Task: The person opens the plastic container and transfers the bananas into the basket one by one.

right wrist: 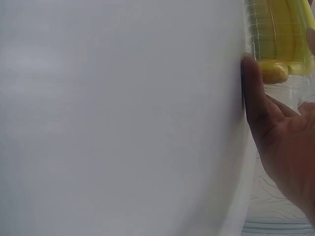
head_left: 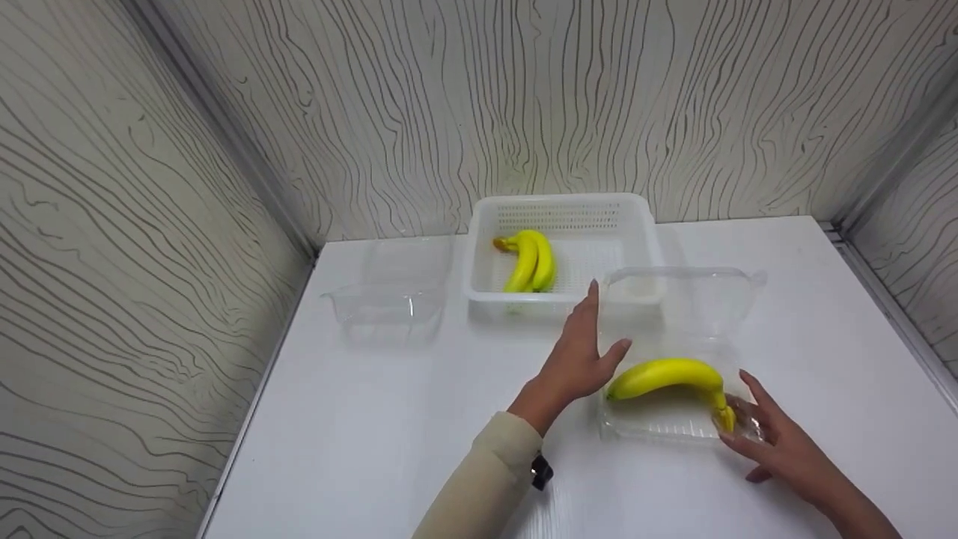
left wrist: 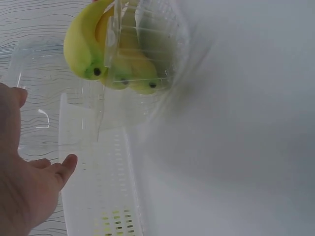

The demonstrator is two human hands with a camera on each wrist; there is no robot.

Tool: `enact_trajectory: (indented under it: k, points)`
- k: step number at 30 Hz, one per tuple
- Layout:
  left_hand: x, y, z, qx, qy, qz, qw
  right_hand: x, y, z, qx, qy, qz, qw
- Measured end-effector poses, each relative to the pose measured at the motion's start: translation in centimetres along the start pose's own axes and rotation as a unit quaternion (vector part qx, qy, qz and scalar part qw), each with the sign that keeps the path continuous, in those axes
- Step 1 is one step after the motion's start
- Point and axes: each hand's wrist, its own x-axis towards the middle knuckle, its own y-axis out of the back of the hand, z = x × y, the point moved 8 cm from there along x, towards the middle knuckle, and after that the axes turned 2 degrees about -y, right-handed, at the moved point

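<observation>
Clear clamshell box, no legible label or writing, on white table, lid raised. Contents: one banana bunch. Left hand, fingers straight and relaxed, touching the lid's left edge, gripping nothing. Right hand, fingers extended, resting against the box's right end by the stems. Just behind: white basket holding second banana bunch. Far left: empty clear box.

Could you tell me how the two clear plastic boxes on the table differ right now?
The near clear box holds a banana bunch; the far clear box looks empty. The near one sits between the left hand and the right hand; the far one stands untouched, left of the white basket. Both are transparent, lids open.
</observation>
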Motion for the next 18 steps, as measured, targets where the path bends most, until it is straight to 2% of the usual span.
enact_trajectory:
  k: [3, 6, 9, 13, 18]
  points:
    - [-0.3, 0.0, -0.2, 0.0, 0.009, 0.002, 1.0, -0.1, 0.0, 0.0, -0.004, 0.002, 0.004, 1.0]
    - [-0.6, 0.0, -0.3, 0.001, 0.004, 0.012, 0.9999, -0.2, -0.1, -0.1, 0.001, 0.006, 0.005, 1.0]
    - [-1.2, 0.1, -0.4, 0.013, -0.01, 0.032, 0.9994, -0.4, -0.2, -0.1, 0.014, 0.013, 0.003, 1.0]
    - [-2.2, 0.0, -0.3, 0.052, -0.032, 0.069, 0.9957, -0.7, -0.2, 0.1, 0.021, 0.017, 0.003, 1.0]
    - [-3.2, -0.2, 0.8, 0.087, -0.076, 0.104, 0.9878, -0.8, -0.3, 0.1, 0.022, 0.018, 0.006, 1.0]
